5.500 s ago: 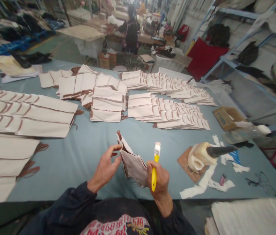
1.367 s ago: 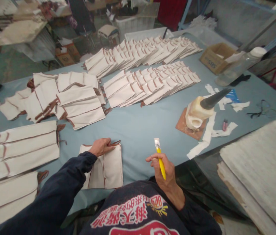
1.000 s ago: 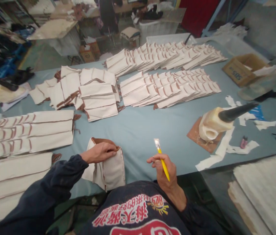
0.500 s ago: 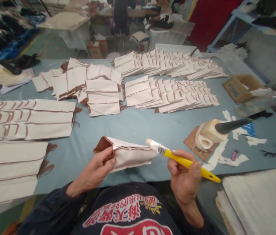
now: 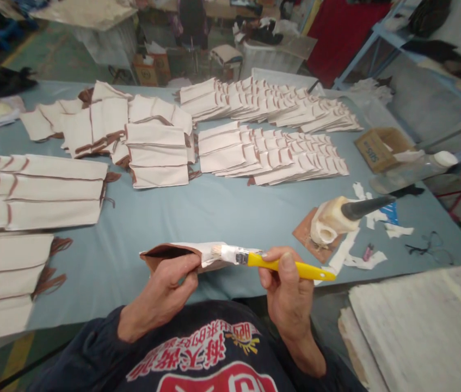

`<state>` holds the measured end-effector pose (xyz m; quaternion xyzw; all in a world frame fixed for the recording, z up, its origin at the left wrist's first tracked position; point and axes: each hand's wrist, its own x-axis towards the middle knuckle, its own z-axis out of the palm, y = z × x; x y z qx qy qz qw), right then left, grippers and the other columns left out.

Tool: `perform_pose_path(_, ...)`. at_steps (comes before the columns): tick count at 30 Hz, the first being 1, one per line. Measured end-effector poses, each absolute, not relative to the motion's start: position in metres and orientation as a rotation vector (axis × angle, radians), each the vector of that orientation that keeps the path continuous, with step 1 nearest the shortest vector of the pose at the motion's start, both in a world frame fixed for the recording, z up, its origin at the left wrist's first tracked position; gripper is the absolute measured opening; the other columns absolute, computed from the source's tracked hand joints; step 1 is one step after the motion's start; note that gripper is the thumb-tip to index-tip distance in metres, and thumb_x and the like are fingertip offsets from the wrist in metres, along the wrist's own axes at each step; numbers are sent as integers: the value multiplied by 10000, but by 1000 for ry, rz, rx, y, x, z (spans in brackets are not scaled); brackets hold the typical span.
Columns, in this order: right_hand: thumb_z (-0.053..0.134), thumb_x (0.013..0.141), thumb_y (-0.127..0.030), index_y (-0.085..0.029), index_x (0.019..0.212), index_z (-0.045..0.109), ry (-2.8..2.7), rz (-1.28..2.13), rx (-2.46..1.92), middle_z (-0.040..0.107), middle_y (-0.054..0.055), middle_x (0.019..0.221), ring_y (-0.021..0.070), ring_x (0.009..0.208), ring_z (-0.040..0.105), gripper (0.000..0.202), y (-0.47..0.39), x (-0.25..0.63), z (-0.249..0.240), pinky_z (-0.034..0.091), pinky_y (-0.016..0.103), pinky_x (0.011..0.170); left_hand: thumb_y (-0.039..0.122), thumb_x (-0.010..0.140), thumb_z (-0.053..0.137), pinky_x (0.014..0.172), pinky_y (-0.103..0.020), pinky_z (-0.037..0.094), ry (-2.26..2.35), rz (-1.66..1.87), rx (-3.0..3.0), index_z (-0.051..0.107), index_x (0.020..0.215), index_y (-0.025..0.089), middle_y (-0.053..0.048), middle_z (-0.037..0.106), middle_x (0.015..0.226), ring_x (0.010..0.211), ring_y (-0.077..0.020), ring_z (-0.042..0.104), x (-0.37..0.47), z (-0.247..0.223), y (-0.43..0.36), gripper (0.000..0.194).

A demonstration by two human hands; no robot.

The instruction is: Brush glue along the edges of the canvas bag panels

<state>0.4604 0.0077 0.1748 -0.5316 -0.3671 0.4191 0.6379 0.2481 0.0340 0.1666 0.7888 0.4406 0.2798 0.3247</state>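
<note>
We log the cloth pouch [image 5: 173, 249] left of the cream container [image 5: 330, 218], long axis running roughly towards it. Our left hand [image 5: 163, 296], nearer the pouch, pinches its mouth's rim tightly. Our right hand [image 5: 291, 294], container side, grips the brush [image 5: 257, 260], thumb uppermost, bristles over the pouch.

A bare stretch of the bluish table [image 5: 222, 212] lies open just beyond the pouch [image 5: 181, 249], giving a hand room to pass sideways between the left stack of cream pieces [image 5: 50, 190] and the beige bottle [image 5: 332, 220] with its dark spout. Straight across, the middle pile [image 5: 159, 158] and the fanned rows [image 5: 279, 152] bar the way, with only narrow gaps between them. Over on the right, paper strips [image 5: 373, 260], a cardboard box [image 5: 381, 149] and a clear jar [image 5: 410, 171] crowd the passage, and the brush [image 5: 287, 265] spans the space between the two hands.
</note>
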Motion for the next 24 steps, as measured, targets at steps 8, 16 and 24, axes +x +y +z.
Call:
perform_pose_path(8, 507, 1065, -371, -245, 927, 680, -1307, 698, -1201, 567, -63, 570, 100, 459, 519, 254, 3, 468, 178, 423, 224, 477, 61, 882, 431, 594, -214, 443, 1194, 787, 2070, 586, 729, 193, 17, 627, 648, 592, -115, 575, 254, 158, 30, 255)
perform_pose_path(16, 458, 1087, -299, -210, 978, 618, -1976, 371, -793, 637, -33, 600, 117, 482, 532, 213, 16, 463, 191, 406, 281, 488, 59, 842, 451, 643, -208, 515, 1231, 806, 1960, 693, 862, 179, 1, 748, 762, 665, -136, 702, 253, 155, 26, 271)
perform_pose_path(24, 446, 1084, -299, -228, 989, 614, -1992, 457, -762, 617, -51, 590, 115, 461, 513, 206, 11, 460, 196, 409, 281, 470, 93, 880, 461, 684, -245, 538, 1243, 764, 1906, 679, 835, 185, -22, 738, 758, 722, -170, 711, 249, 153, 22, 241)
